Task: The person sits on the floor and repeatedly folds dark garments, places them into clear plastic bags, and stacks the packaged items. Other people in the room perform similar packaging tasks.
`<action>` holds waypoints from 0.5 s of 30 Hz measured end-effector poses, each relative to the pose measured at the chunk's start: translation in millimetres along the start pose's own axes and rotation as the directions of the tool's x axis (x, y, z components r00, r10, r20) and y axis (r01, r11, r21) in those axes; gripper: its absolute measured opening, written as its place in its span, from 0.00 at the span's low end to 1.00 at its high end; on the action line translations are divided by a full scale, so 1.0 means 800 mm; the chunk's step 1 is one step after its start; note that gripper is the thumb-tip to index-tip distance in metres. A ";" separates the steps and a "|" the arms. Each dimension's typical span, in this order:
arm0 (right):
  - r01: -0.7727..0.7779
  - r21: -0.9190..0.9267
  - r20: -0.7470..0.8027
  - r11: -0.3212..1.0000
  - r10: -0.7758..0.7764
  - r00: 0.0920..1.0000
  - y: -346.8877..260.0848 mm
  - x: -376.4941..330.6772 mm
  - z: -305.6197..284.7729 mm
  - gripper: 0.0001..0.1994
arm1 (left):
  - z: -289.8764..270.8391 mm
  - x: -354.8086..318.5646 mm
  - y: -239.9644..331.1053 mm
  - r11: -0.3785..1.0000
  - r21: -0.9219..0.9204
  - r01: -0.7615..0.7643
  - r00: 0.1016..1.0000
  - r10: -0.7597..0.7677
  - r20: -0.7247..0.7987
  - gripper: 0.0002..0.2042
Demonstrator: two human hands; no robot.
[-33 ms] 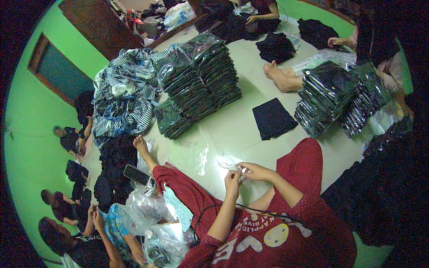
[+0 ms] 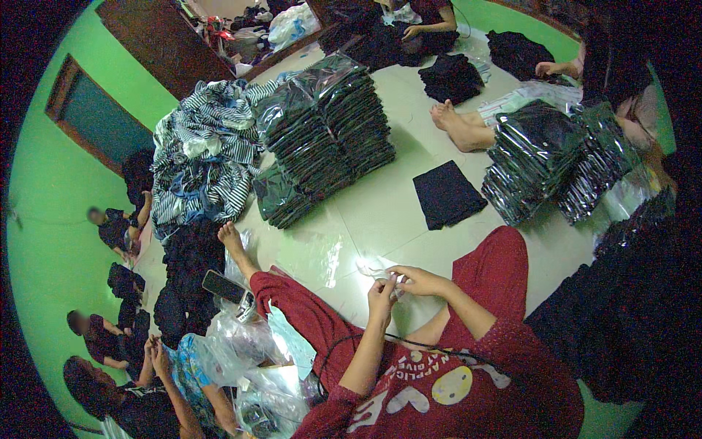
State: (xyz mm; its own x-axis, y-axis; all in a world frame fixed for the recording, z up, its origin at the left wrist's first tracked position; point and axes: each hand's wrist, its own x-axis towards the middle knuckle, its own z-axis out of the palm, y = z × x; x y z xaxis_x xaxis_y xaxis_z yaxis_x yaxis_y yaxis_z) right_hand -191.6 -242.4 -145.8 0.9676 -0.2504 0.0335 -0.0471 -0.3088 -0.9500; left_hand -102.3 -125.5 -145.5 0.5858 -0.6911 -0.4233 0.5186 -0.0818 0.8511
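Observation:
My left hand [image 2: 381, 295] and my right hand [image 2: 414, 280] meet in front of my lap, above the pale tiled floor [image 2: 365, 219]. Both pinch a small piece of thin clear plastic [image 2: 374, 272], which sticks out to the left of my fingers. My red trouser legs [image 2: 307, 314] spread to either side. A folded black garment [image 2: 446, 194] lies flat on the floor beyond my hands, apart from them.
A tall stack of bagged dark garments [image 2: 329, 132] stands far centre, another stack [image 2: 548, 161] at the right. A striped clothes pile [image 2: 205, 154] lies far left. A phone [image 2: 223, 287] and loose clear bags [image 2: 248, 344] rest by my left leg. Another person's bare feet [image 2: 457, 124] and seated people surround the area.

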 end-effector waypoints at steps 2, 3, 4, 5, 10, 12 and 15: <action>-0.063 0.033 0.016 0.997 0.062 0.998 -0.001 0.000 -0.004 0.24 | -0.001 -0.003 0.007 0.999 0.013 0.049 0.995 -0.050 0.081 0.07; -0.032 0.028 0.012 0.999 0.032 0.999 -0.002 -0.001 -0.006 0.24 | -0.003 -0.003 0.010 0.998 0.018 0.065 0.992 -0.067 0.106 0.07; -0.055 0.013 0.017 0.998 0.055 0.998 -0.002 -0.003 -0.010 0.24 | -0.005 -0.004 0.011 0.996 0.022 0.082 0.988 -0.084 0.130 0.07; -0.072 0.002 0.027 0.997 0.072 0.997 -0.003 -0.004 -0.013 0.24 | -0.007 -0.005 0.011 0.995 0.027 0.098 0.983 -0.101 0.155 0.07; -0.111 0.134 0.040 0.985 0.107 0.993 -0.003 -0.006 -0.027 0.27 | -0.017 -0.007 0.005 0.991 -0.012 0.131 0.968 -0.125 0.219 0.08; -0.165 0.196 0.052 0.967 0.158 0.986 -0.001 -0.007 -0.033 0.26 | -0.020 -0.009 0.003 0.990 -0.040 0.134 0.967 -0.122 0.222 0.08; -0.191 0.271 -0.006 0.943 0.200 0.980 0.005 -0.009 -0.045 0.24 | -0.024 -0.007 0.002 0.994 -0.059 0.091 0.987 -0.082 0.135 0.08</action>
State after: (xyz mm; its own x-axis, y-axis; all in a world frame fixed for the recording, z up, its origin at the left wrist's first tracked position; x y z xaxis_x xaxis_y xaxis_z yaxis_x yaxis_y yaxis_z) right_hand -207.4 -274.7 -138.7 0.9370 -0.3129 -0.1552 -0.1616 0.0056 -0.9868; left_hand -93.0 -108.1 -147.3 0.4520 -0.7724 -0.4462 0.6056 -0.1016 0.7893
